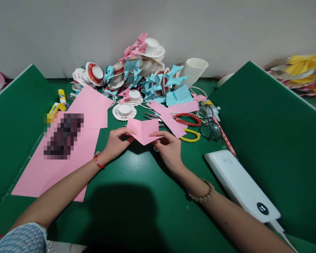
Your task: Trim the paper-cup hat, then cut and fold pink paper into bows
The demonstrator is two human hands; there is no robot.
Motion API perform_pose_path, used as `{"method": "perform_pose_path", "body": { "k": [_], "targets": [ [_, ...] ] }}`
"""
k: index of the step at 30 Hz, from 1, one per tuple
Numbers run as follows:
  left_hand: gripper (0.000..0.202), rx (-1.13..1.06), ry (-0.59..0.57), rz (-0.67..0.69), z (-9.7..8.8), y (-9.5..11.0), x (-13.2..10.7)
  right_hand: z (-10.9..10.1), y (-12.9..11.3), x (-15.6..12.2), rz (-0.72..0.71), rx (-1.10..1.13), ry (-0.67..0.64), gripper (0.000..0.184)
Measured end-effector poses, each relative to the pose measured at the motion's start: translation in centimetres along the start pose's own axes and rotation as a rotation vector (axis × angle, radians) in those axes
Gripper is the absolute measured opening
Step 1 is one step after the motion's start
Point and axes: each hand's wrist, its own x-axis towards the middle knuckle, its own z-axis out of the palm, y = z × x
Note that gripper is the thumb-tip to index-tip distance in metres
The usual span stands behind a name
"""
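A small pink sheet of paper [143, 130], creased down the middle and partly folded, is held up just above the green table. My left hand [118, 142] pinches its left edge between thumb and fingers. On the opposite side, my right hand [169, 147] grips the right edge the same way, with its lower fingers curled beneath. Just beyond the paper lie scissors with red handles [187, 120] and scissors with yellow handles [191, 135], their blades partly covered by pink paper strips [171, 119].
Large pink sheets [94, 109] and glue sticks [61, 96] lie left. Behind is a pile of paper-cup crafts with blue bows [133, 70], beside stacked paper cups [195, 70]. Eyeglasses [210, 130] and a white power bank [242, 182] sit right. Green partitions [274, 140] flank the table.
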Motion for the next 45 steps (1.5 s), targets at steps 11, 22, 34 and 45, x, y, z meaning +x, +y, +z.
{"method": "perform_pose_path", "body": {
  "k": [11,22,34,45],
  "targets": [
    [0.01,0.096,-0.029,0.143,0.2,0.2,-0.2,0.1,0.3,-0.4,-0.082,-0.017,-0.042,0.006],
    [0.022,0.142,0.02,0.149,0.3,0.3,-0.6,0.3,0.0,-0.8,-0.156,-0.126,-0.064,0.011],
    [0.024,-0.184,-0.057,-0.204,0.5,0.5,0.1,0.4,0.2,-0.6,-0.064,0.03,0.013,0.04],
    [0.017,-0.141,-0.168,-0.216,0.6,0.9,-0.3,0.3,0.2,0.0,0.091,0.142,-0.082,0.029]
  ]
}}
